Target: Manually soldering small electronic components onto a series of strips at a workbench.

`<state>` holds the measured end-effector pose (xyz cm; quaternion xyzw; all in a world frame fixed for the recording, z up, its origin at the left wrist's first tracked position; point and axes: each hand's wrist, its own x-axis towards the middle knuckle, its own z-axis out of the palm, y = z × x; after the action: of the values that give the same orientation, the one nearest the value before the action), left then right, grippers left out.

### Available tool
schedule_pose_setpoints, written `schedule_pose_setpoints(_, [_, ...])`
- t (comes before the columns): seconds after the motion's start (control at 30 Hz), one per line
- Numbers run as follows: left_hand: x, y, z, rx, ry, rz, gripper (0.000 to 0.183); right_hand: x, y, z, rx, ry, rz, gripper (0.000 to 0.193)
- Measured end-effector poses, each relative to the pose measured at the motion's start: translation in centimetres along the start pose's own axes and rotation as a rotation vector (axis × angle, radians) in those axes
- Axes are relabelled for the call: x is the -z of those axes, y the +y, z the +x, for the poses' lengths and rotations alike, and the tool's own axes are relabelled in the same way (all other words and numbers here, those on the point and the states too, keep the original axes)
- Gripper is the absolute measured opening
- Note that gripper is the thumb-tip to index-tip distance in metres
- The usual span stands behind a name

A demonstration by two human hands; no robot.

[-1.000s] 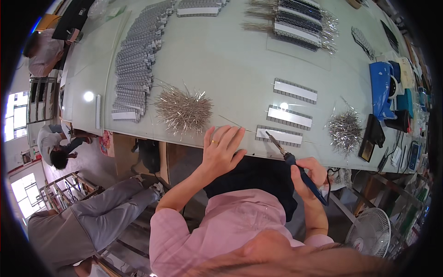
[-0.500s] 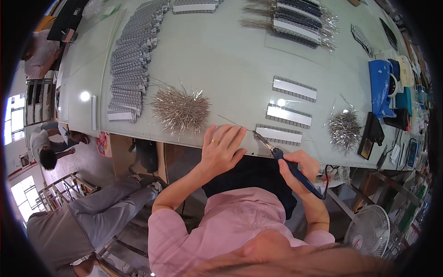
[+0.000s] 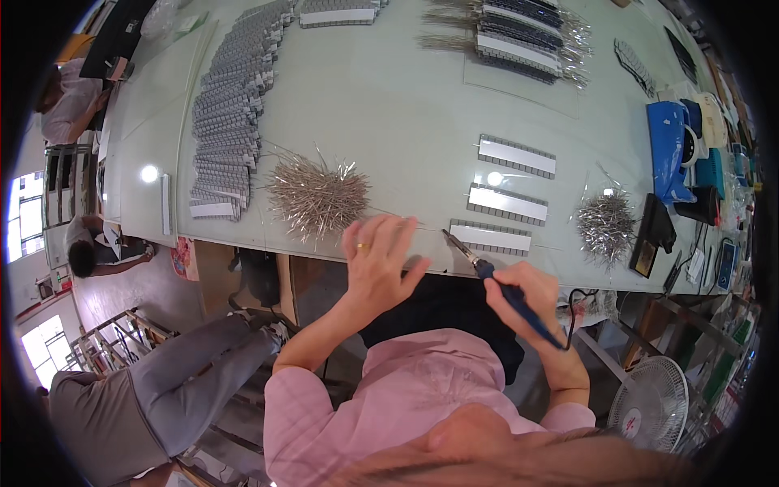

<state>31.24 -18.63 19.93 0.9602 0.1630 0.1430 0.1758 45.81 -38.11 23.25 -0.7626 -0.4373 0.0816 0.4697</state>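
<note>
In my right hand (image 3: pixel 526 294) is a soldering iron (image 3: pixel 519 302) with a blue handle, its cord trailing down. The iron's tip sits beside the left end of the nearest grey strip with a white band (image 3: pixel 490 239). My left hand (image 3: pixel 380 264) is over the table's front edge, fingers stretched forward and thumb apart, with nothing visibly held. Thin wire (image 3: pixel 428 229) runs between its fingertips and the strip. Two similar strips, a middle one (image 3: pixel 507 204) and a far one (image 3: pixel 517 157), lie beyond. A bundle of thin metal wires (image 3: pixel 319 195) lies just beyond my left hand.
A long overlapping row of grey strips (image 3: pixel 227 114) covers the left. Another wire bundle (image 3: pixel 605 221) lies right, beside a black holder (image 3: pixel 653 235) and a blue device (image 3: pixel 669 150). Wired strips (image 3: pixel 519 45) are stacked at the back. Below stands a fan (image 3: pixel 649 403); other people are at left.
My left hand has shifted slightly left, away from the strip's end, and its fingers have spread. The soldering iron has moved slightly left with my right hand.
</note>
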Motion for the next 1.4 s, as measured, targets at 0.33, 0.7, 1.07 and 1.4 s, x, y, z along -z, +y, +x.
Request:
schedule_pose_setpoints(0.33, [-1.5,3.2,-0.8,-0.168,0.081,-0.064,0.054,1.1,3.3,-4.5,-0.260,0.436,0.577,0.016])
schedule_pose_setpoints(0.7, [-5.8,6.6,2.0,-0.432,-0.076,0.011,0.063,5.3,5.0,-7.8,-0.379,0.779,0.288,0.006])
schedule_pose_setpoints(1.07, [-3.4,7.8,3.7,-0.702,0.008,-0.092,0.029,7.0,7.4,-7.3,-0.369,0.952,0.379,0.008])
schedule_pose_setpoints(1.4, [-6.3,3.4,30.2,-0.683,0.492,0.177,0.024,6.1,11.2,-6.4,-0.352,1.088,0.377,0.005])
